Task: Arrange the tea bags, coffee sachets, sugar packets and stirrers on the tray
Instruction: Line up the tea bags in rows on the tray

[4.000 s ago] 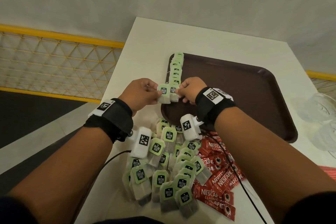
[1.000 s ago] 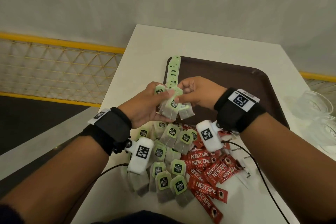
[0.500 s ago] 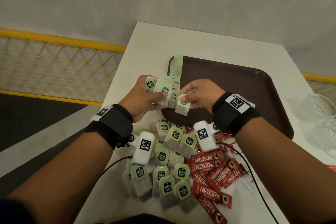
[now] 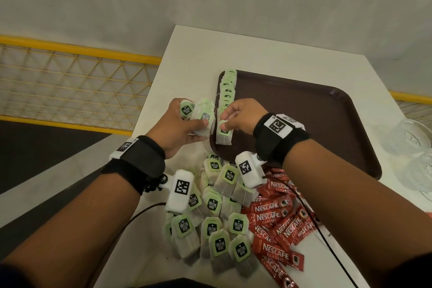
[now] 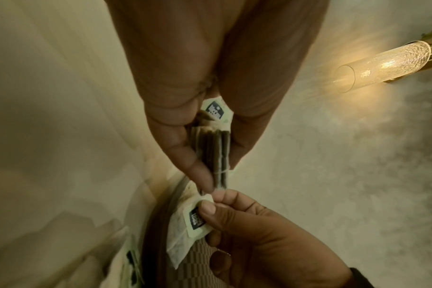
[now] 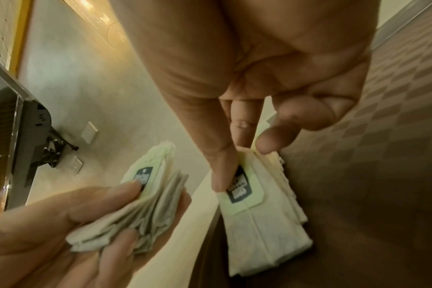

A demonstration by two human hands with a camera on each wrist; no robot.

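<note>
Since half a second ago right hand (image 4: 240,116) has lowered its tea bag (image 4: 224,134) onto tray (image 4: 327,124) near-left corner | head: left hand (image 4: 180,124) grips tea bag bundle (image 4: 202,116) just left of tray | left wrist: bundle (image 5: 216,154) clamped between thumb and fingers | right wrist: thumb and fingertips (image 6: 266,145) pinch bag (image 6: 257,220) tag.
</note>
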